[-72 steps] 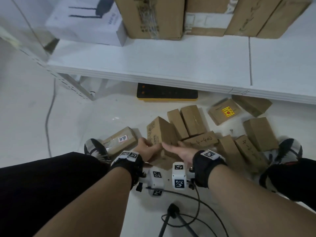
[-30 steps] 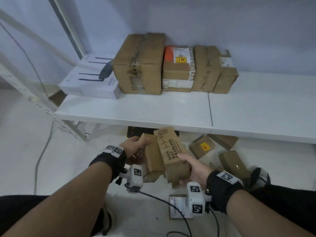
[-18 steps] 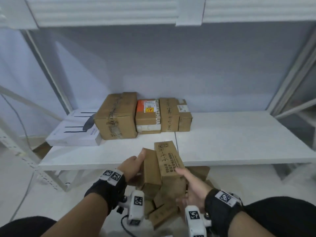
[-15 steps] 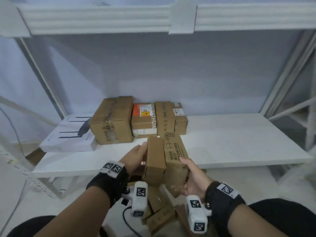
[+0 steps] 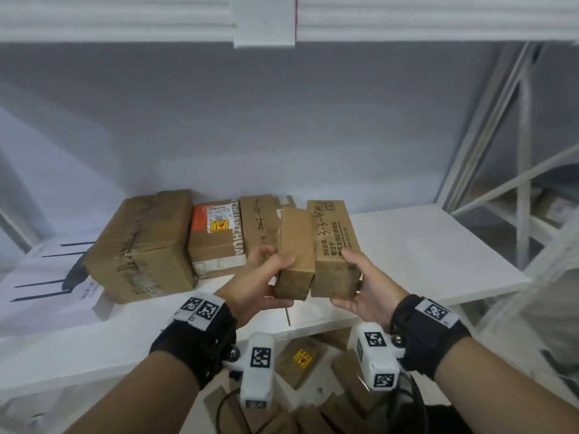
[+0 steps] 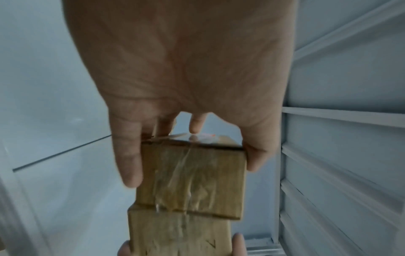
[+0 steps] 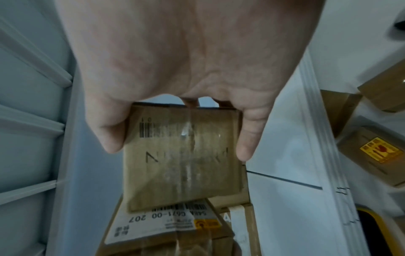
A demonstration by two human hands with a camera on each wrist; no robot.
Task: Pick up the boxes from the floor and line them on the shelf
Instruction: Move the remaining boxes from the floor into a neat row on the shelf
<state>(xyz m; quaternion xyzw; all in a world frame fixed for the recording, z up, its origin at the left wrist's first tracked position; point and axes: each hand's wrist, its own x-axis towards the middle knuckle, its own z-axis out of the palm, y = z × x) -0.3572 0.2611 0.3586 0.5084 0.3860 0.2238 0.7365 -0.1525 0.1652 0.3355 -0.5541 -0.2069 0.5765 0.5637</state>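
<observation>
At the centre of the head view, the left hand grasps a plain brown box, thumb on its top face and fingers curled round its left side and underside; the left wrist view confirms fingers on both sides of its taped end. The right hand grasps a printed brown box bearing handwriting and black print, thumb on the top face and fingers beneath; the right wrist view shows thumb and fingers clamped on either side of its barcoded end. The two boxes are held side by side, touching, above the front part of the white shelf and clear of its surface. Behind them, at the centre left of the frame, a row stands on the shelf against the wall: a large taped carton, an orange-topped box, and a tall brown box, each touching the next. A flat white box lies at the far left of the shelf. At the lower centre, below the shelf edge, further brown boxes lie on the floor, one carrying a yellow label.
</observation>
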